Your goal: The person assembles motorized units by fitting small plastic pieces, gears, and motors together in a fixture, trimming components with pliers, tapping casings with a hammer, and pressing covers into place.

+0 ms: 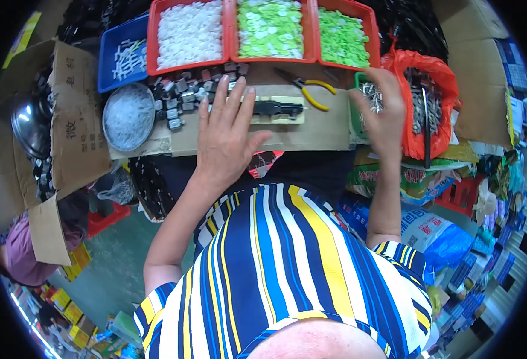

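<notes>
My left hand [226, 128] lies with its fingers stretched out over the left end of a cream-coloured block [281, 119]. A long black part [278, 108] sits on that block, its left end hidden by my fingers. My right hand [387, 110], smeared by motion, is at a green tray [355, 112] of small metal pieces [371, 96]; whether its fingertips hold one cannot be made out. Yellow-handled pliers [311, 93] lie between my hands. Left of my left hand is a pile of small dark and silvery blocks [180, 96].
Red bins hold white [190, 33], lime-green [269, 30] and green pieces [342, 37]. A blue bin [107, 60] and a round dish of clear pieces [128, 116] stand left. A red bag [449, 78] of metal parts stands right. Cardboard boxes [78, 113] flank the bench.
</notes>
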The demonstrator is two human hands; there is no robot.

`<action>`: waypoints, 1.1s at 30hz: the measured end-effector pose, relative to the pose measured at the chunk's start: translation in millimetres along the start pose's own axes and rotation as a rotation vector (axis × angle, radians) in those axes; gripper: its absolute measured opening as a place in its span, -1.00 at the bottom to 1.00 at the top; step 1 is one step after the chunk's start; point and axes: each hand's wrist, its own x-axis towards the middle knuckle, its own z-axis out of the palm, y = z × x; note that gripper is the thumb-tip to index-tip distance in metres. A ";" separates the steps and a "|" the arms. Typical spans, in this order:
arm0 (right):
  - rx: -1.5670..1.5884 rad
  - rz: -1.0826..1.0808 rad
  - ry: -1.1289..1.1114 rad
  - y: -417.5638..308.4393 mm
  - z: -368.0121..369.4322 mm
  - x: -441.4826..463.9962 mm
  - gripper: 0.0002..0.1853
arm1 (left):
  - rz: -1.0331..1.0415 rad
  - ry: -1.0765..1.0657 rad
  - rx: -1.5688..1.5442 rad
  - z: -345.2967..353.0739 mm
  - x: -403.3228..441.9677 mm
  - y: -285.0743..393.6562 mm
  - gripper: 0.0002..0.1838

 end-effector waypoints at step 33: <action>0.075 0.141 -0.474 -40.5 17.7 -54.4 -0.81 | 0.278 0.038 0.333 52.5 0.1 -10.1 0.08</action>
